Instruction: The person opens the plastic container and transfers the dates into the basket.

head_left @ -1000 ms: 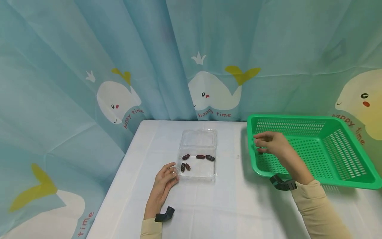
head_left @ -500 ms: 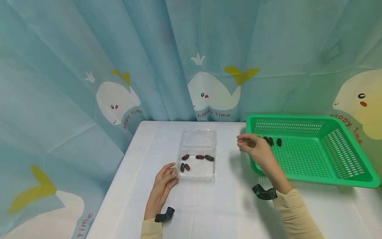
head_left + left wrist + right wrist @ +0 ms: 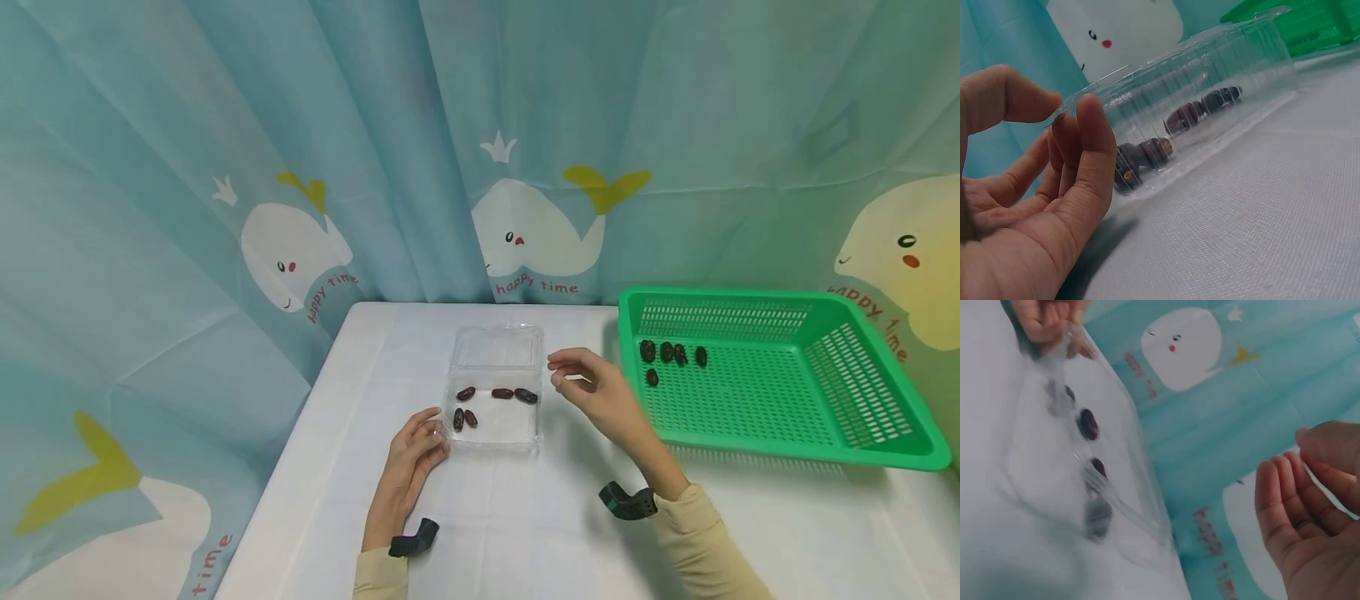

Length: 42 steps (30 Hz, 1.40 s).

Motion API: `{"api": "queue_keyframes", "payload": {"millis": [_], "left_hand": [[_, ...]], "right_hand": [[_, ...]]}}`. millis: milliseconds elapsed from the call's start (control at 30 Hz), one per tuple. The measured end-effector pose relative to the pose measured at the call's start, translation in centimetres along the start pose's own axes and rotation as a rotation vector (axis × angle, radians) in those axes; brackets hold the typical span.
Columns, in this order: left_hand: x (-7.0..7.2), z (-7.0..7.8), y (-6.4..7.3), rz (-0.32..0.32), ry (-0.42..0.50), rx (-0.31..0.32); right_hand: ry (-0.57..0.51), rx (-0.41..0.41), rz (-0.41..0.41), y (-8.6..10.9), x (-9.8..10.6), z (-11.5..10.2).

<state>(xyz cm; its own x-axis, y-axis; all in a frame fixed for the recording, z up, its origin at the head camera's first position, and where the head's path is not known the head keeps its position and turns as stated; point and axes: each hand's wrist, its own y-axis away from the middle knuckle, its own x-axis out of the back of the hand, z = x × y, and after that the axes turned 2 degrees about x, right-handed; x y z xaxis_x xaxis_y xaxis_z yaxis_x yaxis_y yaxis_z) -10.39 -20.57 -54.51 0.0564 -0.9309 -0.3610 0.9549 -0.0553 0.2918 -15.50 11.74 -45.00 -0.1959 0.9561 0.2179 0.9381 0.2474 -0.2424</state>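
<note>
A clear plastic box with its lid folded back lies on the white table and holds several dark brown dates. My left hand pinches the box's left rim between thumb and fingers, as the left wrist view shows up close. To the right of the box, my right hand hovers with loosely bent fingers and nothing between them. More dates lie in the left part of a green basket, most of them in a row by the back.
The green basket stands at the table's right side, its slotted walls raised. Behind the white table hangs a blue curtain with whale prints, close to the back edge.
My right hand has left the basket and moved left to beside the clear box. A date once partly under its fingers now lies uncovered in the basket. My left hand stays put.
</note>
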Motion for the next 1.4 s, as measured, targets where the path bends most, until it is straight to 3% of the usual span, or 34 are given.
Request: {"api": "queue_keyframes", "payload": {"millis": [267,533,900,1400], "left_hand": [[0.1,-0.1,0.0,-0.016,-0.001,-0.004],[0.1,-0.2,-0.2,0.002,-0.013,0.002],[0.0,-0.2,-0.1,0.001,-0.023,0.013],[0.2,-0.2,0.0,-0.022,-0.019,0.001]], "right_hand": [[-0.029,0.018,-0.059,-0.1,-3.8,0.6],[0.008,0.009,-0.132,-0.7,-7.2,1.2],[0.158,-0.052,-0.066,-1.1,-10.3,2.7],[0.447,-0.116,-0.213,-2.2,-12.1,2.8]]}}
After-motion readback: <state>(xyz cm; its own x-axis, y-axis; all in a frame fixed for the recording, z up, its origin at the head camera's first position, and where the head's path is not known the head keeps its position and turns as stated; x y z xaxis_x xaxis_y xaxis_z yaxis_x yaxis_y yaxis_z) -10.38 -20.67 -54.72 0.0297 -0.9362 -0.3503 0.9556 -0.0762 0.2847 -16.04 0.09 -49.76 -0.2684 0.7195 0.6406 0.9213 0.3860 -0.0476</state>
